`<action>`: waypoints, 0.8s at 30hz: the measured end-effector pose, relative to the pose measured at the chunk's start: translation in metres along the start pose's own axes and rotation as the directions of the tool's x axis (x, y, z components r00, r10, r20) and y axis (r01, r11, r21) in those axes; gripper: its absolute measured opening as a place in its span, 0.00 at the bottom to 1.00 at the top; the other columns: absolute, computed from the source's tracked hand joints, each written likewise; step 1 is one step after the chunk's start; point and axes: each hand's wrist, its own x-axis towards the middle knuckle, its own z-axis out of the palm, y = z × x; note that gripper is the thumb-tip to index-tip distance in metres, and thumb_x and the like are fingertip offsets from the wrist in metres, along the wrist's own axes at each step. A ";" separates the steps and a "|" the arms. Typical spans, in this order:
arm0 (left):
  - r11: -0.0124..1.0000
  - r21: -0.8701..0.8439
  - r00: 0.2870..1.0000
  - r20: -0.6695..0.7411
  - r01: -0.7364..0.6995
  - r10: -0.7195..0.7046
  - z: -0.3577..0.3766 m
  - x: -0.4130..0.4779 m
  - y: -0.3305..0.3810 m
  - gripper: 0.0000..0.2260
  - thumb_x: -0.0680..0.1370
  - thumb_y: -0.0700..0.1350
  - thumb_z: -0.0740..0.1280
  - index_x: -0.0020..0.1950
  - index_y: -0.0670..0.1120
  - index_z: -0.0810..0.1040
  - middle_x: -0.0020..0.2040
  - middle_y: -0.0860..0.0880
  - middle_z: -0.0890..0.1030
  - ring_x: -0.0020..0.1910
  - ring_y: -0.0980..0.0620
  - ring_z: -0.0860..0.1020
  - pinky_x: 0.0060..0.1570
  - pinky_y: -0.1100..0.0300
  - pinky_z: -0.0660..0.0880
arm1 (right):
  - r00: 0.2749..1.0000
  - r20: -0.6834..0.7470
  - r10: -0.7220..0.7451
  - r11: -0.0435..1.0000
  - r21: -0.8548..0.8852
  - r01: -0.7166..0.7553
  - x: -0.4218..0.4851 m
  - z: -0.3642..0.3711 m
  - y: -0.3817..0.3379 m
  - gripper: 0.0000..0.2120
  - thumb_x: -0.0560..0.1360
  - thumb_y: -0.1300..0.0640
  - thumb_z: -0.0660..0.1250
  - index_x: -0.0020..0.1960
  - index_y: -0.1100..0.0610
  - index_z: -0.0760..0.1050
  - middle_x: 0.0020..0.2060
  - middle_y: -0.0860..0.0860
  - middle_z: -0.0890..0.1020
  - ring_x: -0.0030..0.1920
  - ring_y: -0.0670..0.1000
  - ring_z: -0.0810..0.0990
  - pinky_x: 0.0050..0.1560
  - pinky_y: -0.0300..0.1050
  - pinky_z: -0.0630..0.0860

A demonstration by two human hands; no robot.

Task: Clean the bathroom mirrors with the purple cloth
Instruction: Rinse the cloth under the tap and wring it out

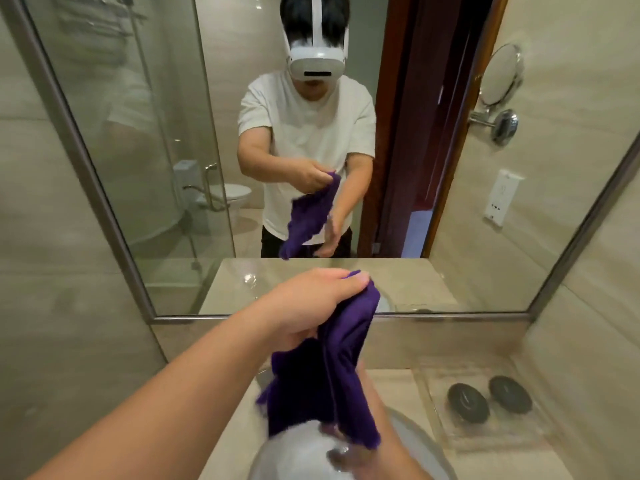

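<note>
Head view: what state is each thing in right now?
Cloth, hanging bunched above the sink.
Left hand, gripping the cloth's top.
Right hand, mostly behind the cloth; its reflection shows straight fingers.
Mirror, not touched by cloth or hands.
Two dark discs, lying in a clear tray.

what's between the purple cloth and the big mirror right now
Nothing visible. The purple cloth hangs from the left hand over the sink, short of the wall mirror, with only open air between cloth and glass.
</note>
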 end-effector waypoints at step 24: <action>0.875 0.477 0.742 -0.616 0.083 0.265 -0.077 0.016 -0.037 0.17 0.73 0.59 0.74 0.35 0.47 0.79 0.35 0.49 0.81 0.32 0.51 0.79 0.41 0.54 0.78 | 0.693 0.006 -0.721 0.637 -0.390 0.665 0.011 -0.084 -0.131 0.10 0.79 0.48 0.69 0.41 0.49 0.85 0.38 0.47 0.87 0.36 0.39 0.80 0.42 0.41 0.73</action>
